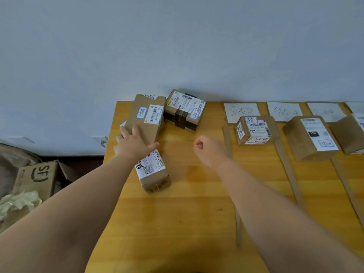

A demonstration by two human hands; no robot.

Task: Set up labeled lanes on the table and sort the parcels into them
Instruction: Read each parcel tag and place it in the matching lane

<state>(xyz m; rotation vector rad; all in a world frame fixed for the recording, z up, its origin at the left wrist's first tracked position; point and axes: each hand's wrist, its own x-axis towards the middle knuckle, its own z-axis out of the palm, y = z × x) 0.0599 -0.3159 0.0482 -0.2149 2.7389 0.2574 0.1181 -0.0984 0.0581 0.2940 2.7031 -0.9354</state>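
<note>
On the wooden table (187, 213), my left hand (134, 143) lies flat with spread fingers on the near end of a long brown parcel (146, 115), which rests tilted on another long parcel (155, 174). A black-taped parcel (185, 111) stands behind them by the wall. My right hand (208, 149) hovers over the table with curled fingers and holds nothing. To the right, cardboard strips (285, 160) mark lanes headed by handwritten paper labels (241, 110). A small parcel (254, 130) sits in the first lane, a larger one (311, 137) in the second, another (348, 133) at the right edge.
An open cardboard box (37, 178) with crumpled packing paper (17, 201) stands on the floor left of the table. The wall runs right behind the table's far edge. More paper labels (283, 111) lie along that edge.
</note>
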